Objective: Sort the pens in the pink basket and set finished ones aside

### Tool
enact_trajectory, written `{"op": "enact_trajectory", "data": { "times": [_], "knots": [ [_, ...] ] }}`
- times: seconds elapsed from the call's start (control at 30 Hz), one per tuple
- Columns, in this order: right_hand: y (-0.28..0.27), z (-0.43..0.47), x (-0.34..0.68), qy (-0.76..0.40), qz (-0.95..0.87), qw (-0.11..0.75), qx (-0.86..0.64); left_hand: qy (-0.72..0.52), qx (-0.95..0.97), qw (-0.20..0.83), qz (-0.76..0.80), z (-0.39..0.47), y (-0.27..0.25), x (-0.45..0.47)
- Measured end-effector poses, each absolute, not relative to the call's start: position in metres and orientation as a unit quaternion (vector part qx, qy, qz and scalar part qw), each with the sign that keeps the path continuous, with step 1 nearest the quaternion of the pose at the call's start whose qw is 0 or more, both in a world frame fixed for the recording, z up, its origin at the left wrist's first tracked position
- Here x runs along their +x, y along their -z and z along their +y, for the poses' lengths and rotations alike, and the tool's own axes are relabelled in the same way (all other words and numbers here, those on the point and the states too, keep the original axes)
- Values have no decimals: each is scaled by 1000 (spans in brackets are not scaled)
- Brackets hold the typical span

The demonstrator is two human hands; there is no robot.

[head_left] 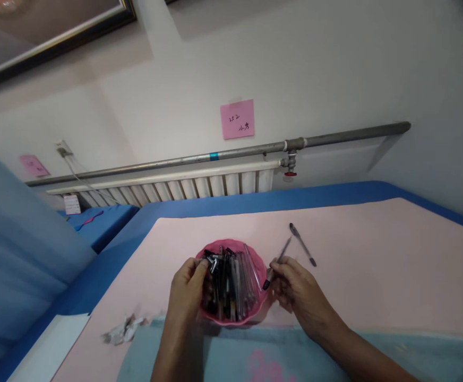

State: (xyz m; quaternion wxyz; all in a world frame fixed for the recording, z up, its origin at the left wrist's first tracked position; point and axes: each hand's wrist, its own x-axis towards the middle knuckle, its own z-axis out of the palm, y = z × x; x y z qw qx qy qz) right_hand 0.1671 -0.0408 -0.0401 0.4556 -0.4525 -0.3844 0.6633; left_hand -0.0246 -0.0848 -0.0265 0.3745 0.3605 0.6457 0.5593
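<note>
A pink scalloped basket [264,305] holds many pens and clear pen tubes [239,281], with black pieces on the left side. At the basket's left rim, my left hand [189,284] is closed, thumb against fingers, with small black and shiny pen parts [213,263] at its fingertips. Its other fingers are partly hidden behind the rim. To the right of the basket, my right hand [295,292] pinches a clear pen [282,252] with a black end pointing down and its thin end up. Another clear pen with black ends [303,244] lies beyond it on the pink sheet.
The pink sheet [375,276] covers a blue table [315,192]. Crumpled clear plastic [123,330] and white paper [52,347] lie at the left. Near me is blue-green cloth [223,353]. Behind stand a radiator [215,184] and pipe [247,153]; a blue curtain [16,254] hangs left.
</note>
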Motion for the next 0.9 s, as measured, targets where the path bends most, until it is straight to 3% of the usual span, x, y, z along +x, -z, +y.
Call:
{"op": "enact_trajectory", "data": {
  "times": [0.17, 0.57, 0.9],
  "knots": [
    [42, -40, 164, -664, -391, 448, -454, -492, 427, 282, 704, -85, 33, -34],
    [43, -41, 164, -654, -412, 445, -451, -239, 646, 171, 704, -82, 32, -5],
    [45, -40, 163, -658, -409, 441, -454, -224, 640, 142, 721, -84, 32, -12]
  ]
}}
